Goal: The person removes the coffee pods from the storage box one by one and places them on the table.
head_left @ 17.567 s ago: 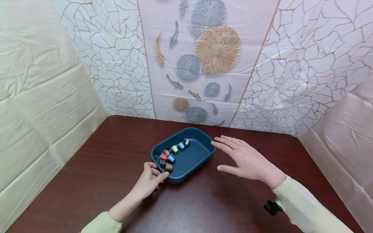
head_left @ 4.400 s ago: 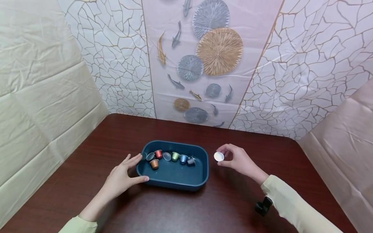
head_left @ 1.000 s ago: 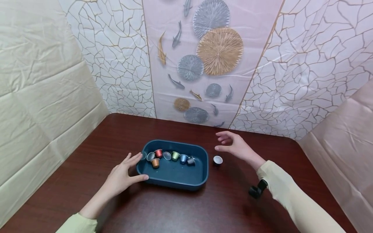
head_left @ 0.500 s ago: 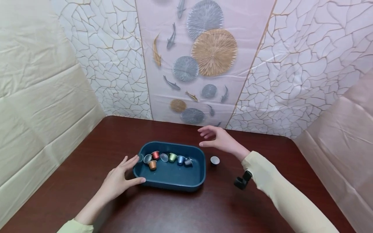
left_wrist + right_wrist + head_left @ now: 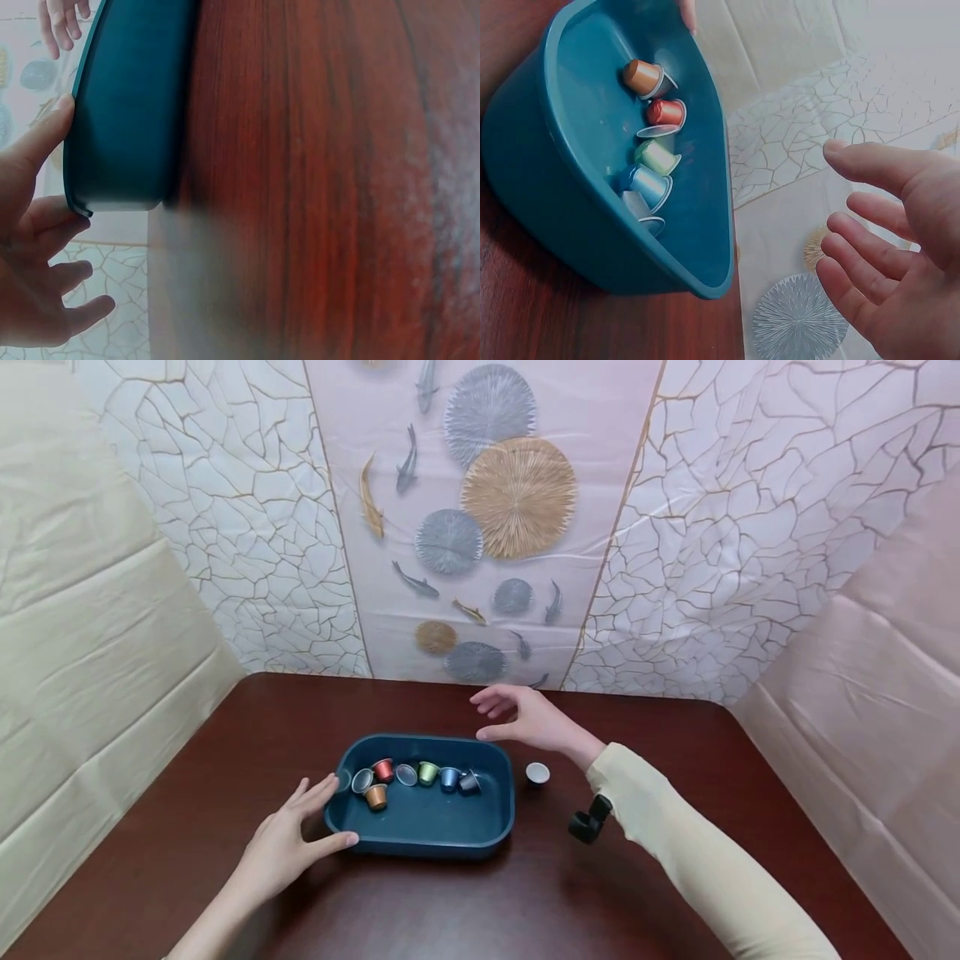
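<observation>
A dark teal plastic bin (image 5: 420, 847) stands on the table. My left hand (image 5: 281, 843) spans its near left corner, fingers fairly straight, thumb on the front rim and fingertips on the left rim. In the left wrist view the thumb (image 5: 52, 127) touches the rim. Inside lie several coffee capsules: orange (image 5: 376, 798), red (image 5: 383, 769), green (image 5: 427, 773), blue (image 5: 449, 779), dark grey (image 5: 469, 784), and two showing pale lids. One more capsule (image 5: 537, 774) sits lid up on the table, right of the bin. My right hand (image 5: 536, 720), holding nothing, hovers by the bin's far right corner, fingers loosely bent.
The dark red-brown wooden table (image 5: 420, 910) ends at a patterned cloth backdrop (image 5: 645, 610). Plain cloth walls (image 5: 97, 635) rise on the left and right. A black strap piece (image 5: 588, 820) hangs from the right sleeve (image 5: 697, 860).
The bin has turned from slanted to nearly straight, and its capsules have spread into a row. The right hand set one capsule down on the table, then moved left toward the bin's far corner.
</observation>
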Demonstrator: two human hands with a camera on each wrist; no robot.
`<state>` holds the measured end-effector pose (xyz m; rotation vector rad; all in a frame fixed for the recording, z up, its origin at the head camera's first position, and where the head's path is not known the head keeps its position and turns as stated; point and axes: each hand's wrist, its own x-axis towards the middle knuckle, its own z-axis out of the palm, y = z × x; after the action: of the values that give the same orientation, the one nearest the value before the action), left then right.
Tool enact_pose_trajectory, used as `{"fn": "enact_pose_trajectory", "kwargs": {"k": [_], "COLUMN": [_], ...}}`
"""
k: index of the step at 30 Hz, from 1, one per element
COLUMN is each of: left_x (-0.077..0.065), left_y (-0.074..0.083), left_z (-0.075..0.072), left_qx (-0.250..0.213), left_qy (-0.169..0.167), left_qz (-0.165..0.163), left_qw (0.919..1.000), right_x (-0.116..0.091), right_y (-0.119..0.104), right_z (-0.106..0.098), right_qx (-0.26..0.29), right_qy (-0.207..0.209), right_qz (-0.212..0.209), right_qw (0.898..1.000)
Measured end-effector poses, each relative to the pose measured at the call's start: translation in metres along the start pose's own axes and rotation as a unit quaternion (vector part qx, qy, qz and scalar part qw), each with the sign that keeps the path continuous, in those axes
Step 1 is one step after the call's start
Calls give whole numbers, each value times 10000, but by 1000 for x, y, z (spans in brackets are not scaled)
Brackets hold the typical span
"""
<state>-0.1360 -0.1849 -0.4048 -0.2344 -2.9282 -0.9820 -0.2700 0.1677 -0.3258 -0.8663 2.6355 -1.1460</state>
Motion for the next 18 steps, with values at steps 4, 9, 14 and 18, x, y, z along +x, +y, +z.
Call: {"fn": "enact_pose_trajectory", "kwargs": {"k": [4, 9, 14, 18], "left_x": [-3, -2, -2, -2], "left_y": [-1, 1, 1, 0], "left_z": [1, 2, 2, 2], "left_qx": [14, -29, -64, -81], "left_qy": [6, -20, 74, 78], "left_qz": [-41, -14, 105, 127], "left_qw": [10000, 10000, 9999, 9999], "right_x": [0, 0, 6, 14], "right_y": [-1, -3, -8, -10], "right_z": [4, 5, 8, 12], "right_qx": [-16, 15, -15, -61], "right_qy": [12, -20, -265, -507], "right_qz": [-34, -70, -204, -254], "right_qw": [10000, 10000, 9994, 9984]}}
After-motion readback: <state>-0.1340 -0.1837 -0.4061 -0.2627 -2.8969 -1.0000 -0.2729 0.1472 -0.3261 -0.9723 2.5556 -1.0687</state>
